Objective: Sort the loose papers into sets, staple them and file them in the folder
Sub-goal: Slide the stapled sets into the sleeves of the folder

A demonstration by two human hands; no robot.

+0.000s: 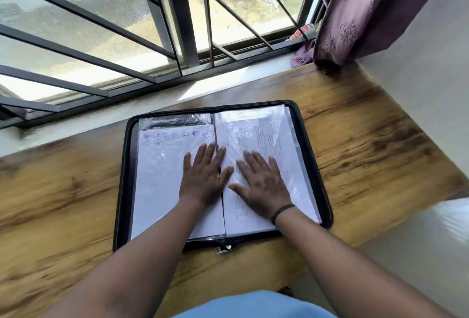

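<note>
Black folder [322, 165] open; left hand [201, 178], right hand [264, 185] pressing flat

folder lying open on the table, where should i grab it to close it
Grip the folder's right cover edge, coming from the right, and swing it over the central spine. It lies flat and open, and that black zip border overhangs the sleeves, giving fingers a lip once the right hand lifts.

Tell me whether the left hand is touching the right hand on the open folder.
Apart. In the head view the left hand and right hand both lie flat on the folder, with a strip of page visible between them.
</note>
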